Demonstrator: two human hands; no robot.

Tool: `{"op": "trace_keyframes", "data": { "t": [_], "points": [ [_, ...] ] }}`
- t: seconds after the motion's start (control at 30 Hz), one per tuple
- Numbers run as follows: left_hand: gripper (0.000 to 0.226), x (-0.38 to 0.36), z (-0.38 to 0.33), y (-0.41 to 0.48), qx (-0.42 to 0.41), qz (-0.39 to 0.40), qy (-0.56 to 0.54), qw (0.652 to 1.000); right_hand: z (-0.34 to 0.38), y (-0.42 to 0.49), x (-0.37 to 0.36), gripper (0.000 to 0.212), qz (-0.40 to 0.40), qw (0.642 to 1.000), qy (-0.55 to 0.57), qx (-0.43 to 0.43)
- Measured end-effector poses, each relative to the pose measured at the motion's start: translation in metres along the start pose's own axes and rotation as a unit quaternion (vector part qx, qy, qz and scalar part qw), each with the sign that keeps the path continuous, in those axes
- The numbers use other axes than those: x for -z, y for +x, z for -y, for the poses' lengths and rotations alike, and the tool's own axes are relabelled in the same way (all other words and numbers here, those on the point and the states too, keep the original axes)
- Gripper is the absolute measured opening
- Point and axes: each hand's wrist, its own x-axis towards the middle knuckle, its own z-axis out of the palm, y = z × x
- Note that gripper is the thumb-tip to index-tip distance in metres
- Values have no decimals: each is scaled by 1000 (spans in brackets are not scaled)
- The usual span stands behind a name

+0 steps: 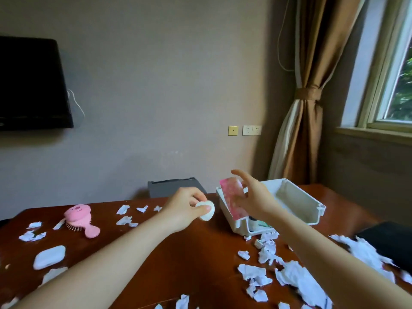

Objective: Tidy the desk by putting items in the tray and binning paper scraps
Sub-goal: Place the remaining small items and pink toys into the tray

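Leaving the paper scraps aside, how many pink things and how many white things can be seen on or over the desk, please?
Pink: 2 (hairbrush, packet)
White: 3 (tray, oval case, round piece)
Total: 5

Desk [189,253]: wood, dark red-brown, polished, glossy.
Tray [298,197]: white plastic, smooth, slight sheen; 1 o'clock on the desk.
Paper scraps [294,277]: white paper, torn, crumpled, matt; thickest at 4 o'clock.
Hairbrush [79,214]: pink plastic, smooth; 9 o'clock.
White case [49,257]: smooth plastic, soft gloss; 8 o'clock.
Round piece [206,210]: white, smooth; material unclear.
Pink packet [231,197]: glossy wrap; tray's 9 o'clock end.
Curtain [307,63]: brown cloth, faint sheen.
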Motion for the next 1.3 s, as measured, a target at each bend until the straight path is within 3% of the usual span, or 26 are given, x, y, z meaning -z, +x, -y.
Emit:
{"op": "trace_keyframes", "data": {
  "t": [0.2,0.4,0.6,0.77,1.03,1.13,1.3],
  "points": [
    [10,-42,-34,51,-7,25,-15,1000,-42,8,48,57,-34,999,-27,-26],
    [13,-88,-51,111,0,64,57,996,-97,41,71,58,-61,995,-30,-76],
    [20,-133,-51,170,14,98,119,988,-155,78,58,52,-45,987,-51,-146],
    [20,-158,-39,209,36,99,156,982,-192,107,45,53,-24,984,-81,-158],
    [10,-187,-13,244,61,112,222,967,-229,134,18,37,-30,983,-80,-162],
    [22,-197,-10,249,62,106,263,957,-236,138,10,22,-29,984,-65,-163],
    [33,-208,-11,247,44,106,285,952,-243,137,-4,23,-33,982,-19,-184]
  ]
}}
